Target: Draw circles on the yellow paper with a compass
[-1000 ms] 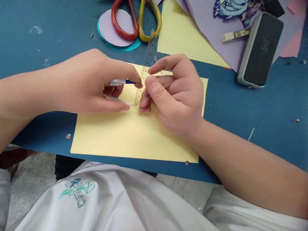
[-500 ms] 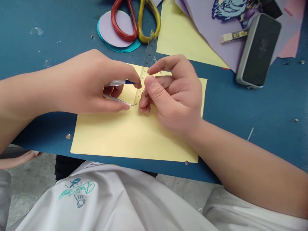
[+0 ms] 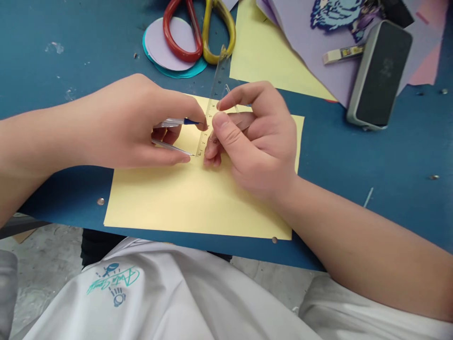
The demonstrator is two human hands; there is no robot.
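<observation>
My left hand (image 3: 141, 123) comes in from the left, closed around a clear-barrelled pen (image 3: 173, 122) with a blue end and a thin pointed stick (image 3: 173, 148). Their tips sit apart along the numbered edge of a clear set square (image 3: 215, 89), the stick's near the zero mark. My right hand (image 3: 258, 137) pinches the set square between thumb and fingers, covering much of it. Beneath both hands lies a yellow paper sheet (image 3: 198, 203). Whether the pen and stick are joined is hidden inside my left hand.
Red-and-yellow-handled scissors (image 3: 228, 28) and purple and teal paper circles (image 3: 155, 45) lie beyond my hands. At the back right are purple paper (image 3: 304, 52), a dark grey-edged case (image 3: 384, 75) and a small white-ended stick (image 3: 341, 55). The blue table's edge (image 3: 247, 250) is near my body.
Both hands, the pen and the set square stay practically still. Another person's hand at the lower left has left the view.
</observation>
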